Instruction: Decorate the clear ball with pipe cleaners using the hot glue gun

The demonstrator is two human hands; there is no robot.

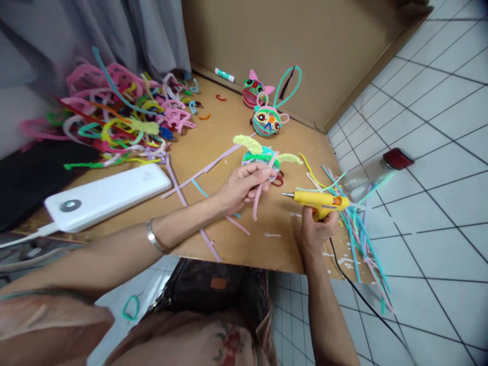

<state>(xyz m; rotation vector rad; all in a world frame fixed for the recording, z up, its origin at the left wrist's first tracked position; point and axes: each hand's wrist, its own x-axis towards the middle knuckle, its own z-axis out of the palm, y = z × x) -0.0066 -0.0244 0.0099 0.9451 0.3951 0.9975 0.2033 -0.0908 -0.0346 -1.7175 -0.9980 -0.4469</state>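
Note:
My left hand [249, 185] pinches a pink pipe cleaner [257, 201], whose lower end curves down below the fingers. Just behind that hand is a round teal and green craft piece [251, 156] with two fuzzy pale-yellow horns [247, 143]; the fingers cover part of it, and I cannot tell whether they touch it. In my right hand [320, 226] is a yellow hot glue gun [320, 200], its metal nozzle pointing left toward the pink pipe cleaner, with a gap between them. A clear glue stick juts from its rear. Red scissor handles [279, 178] show beside the craft piece.
Finished animal-face ornaments [267, 122] stand at the back near a cardboard wall [267, 40]. Bent pipe cleaners [129, 112] are heaped at left, by a white power bank [109, 198]. Straight pipe cleaners [358, 239] overhang the right edge near a clear bottle [371, 175]. The gun's black cord [354, 287] trails down.

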